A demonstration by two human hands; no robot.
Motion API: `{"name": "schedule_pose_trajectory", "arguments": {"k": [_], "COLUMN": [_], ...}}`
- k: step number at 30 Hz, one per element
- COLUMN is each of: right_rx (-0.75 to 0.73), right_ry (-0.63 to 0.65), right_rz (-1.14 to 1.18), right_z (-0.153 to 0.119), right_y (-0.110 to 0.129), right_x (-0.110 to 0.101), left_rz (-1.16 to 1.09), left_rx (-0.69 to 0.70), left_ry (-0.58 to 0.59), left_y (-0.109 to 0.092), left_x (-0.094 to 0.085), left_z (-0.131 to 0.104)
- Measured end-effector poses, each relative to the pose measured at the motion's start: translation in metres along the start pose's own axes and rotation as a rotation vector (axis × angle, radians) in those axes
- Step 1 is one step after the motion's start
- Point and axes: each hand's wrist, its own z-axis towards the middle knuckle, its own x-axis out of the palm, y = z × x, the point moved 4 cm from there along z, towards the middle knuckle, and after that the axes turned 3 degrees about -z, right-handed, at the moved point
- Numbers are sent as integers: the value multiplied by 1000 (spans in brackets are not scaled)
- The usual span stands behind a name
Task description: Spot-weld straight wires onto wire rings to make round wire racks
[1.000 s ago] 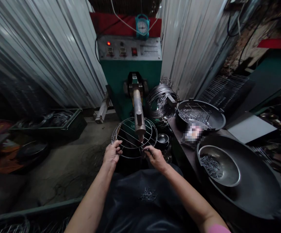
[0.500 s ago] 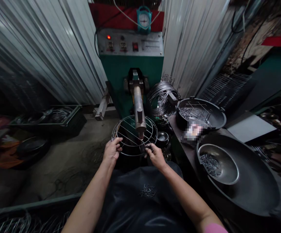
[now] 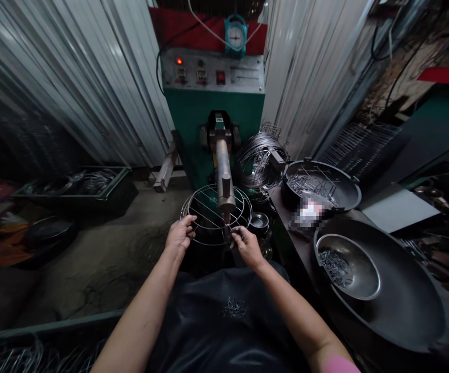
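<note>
A round wire rack (image 3: 216,228) with parallel bars sits under the metal arm (image 3: 224,171) of a green machine (image 3: 185,109). The arm's tip meets the rack's near right side. My left hand (image 3: 180,237) pinches the rack's rim at the left. At the right, close by the tip, my right hand (image 3: 245,244) has its fingers pressed together at the rim; what they hold is too small and dark to make out. Short metal pieces (image 3: 235,307) lie on the dark apron (image 3: 208,331) over my lap.
To the right, a small bowl (image 3: 367,274) with metal pieces rests in a large pan (image 3: 410,305). Behind it is another pan (image 3: 348,191) with wire parts. A wire coil (image 3: 261,155) hangs beside the machine. Crates (image 3: 111,191) (image 3: 53,327) of wire stand left.
The rack has shifted and turned slightly under the arm, with both hands staying at its rim. The whole view has moved a little.
</note>
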Motion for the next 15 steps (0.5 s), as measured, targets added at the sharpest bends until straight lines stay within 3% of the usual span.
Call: {"name": "schedule_pose_trajectory", "arguments": {"k": [15], "right_rx": [-9], "right_ry": [-8], "right_rz": [-32], "right_z": [6], "right_y": [0], "right_x": [5], "left_rz": [32], "left_rx": [-32], "left_ry": [-99], "left_y": [2], "left_x": [-5], "left_z": [5]}}
